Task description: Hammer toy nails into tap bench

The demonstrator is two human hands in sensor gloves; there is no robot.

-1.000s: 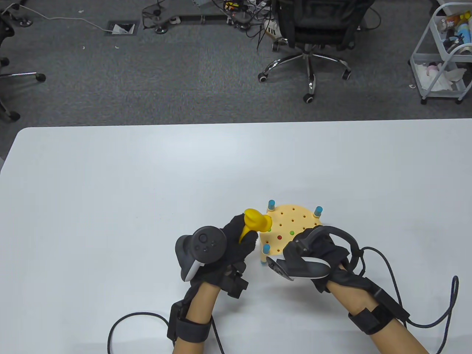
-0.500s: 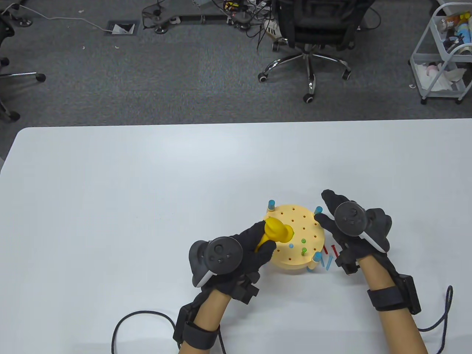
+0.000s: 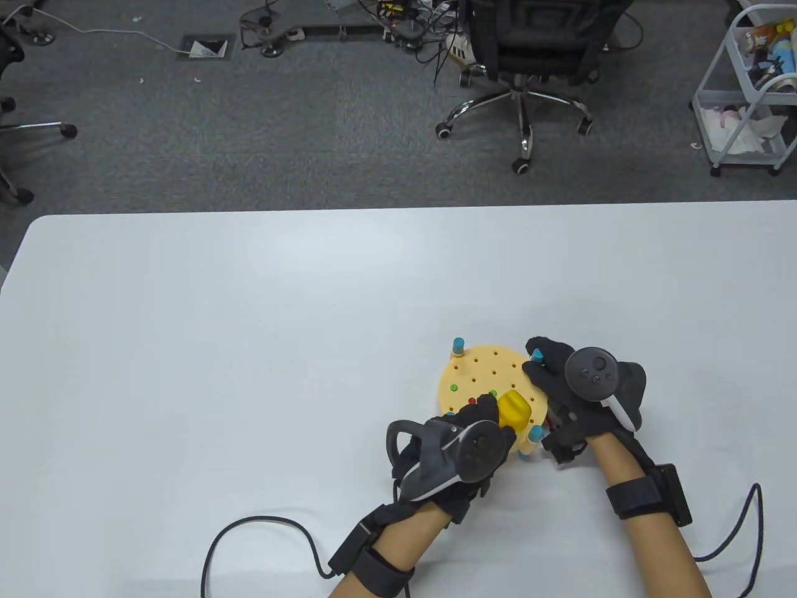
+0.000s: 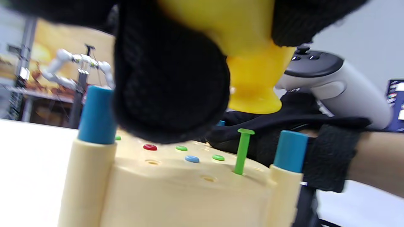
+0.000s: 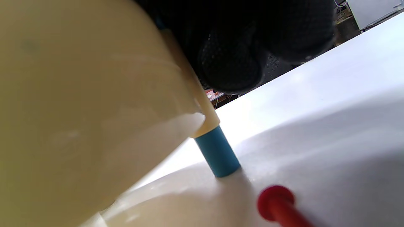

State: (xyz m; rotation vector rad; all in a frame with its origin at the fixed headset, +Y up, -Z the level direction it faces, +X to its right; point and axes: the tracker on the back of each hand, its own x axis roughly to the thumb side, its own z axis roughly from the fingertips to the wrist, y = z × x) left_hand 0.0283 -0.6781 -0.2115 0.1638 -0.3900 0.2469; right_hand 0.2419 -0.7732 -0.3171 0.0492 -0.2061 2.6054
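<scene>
The left grip (image 3: 461,445) is curled round the handle of the yellow plastic toy hammer (image 3: 514,408), its head poised just above a green toy nail (image 4: 243,150) that stands tall in the round cream plastic tap bench (image 3: 479,377). The right grip (image 3: 560,386) lies against the bench's right rim, near a blue-capped leg post (image 3: 537,356); its fingers look pressed to the side to steady it, though whether they curl round anything cannot be made out.

Half a second ago the hammer sat over the bench's left edge and the left hand was further left on the white counter (image 3: 249,349); since then that hand has swung right and forward, bringing the hammer head across to the near-right part of the bench. The right hand has drawn in closer to the rim. This reads as the start of a strike on the green nail, which is not yet driven.

Four nails already sit flush: a red (image 4: 150,147), two green and a blue head (image 4: 192,159) show in the left wrist view. Several holes remain open. A loose red nail (image 5: 277,205) lies on the counter beside a blue leg foot (image 5: 217,154), near the right hand. The left glove's own fingers crowd the bench top and hide much of it from above, so aiming could be awkward. Beyond the counter stand an office chair (image 3: 529,50) and a white wire trolley (image 3: 747,93).
</scene>
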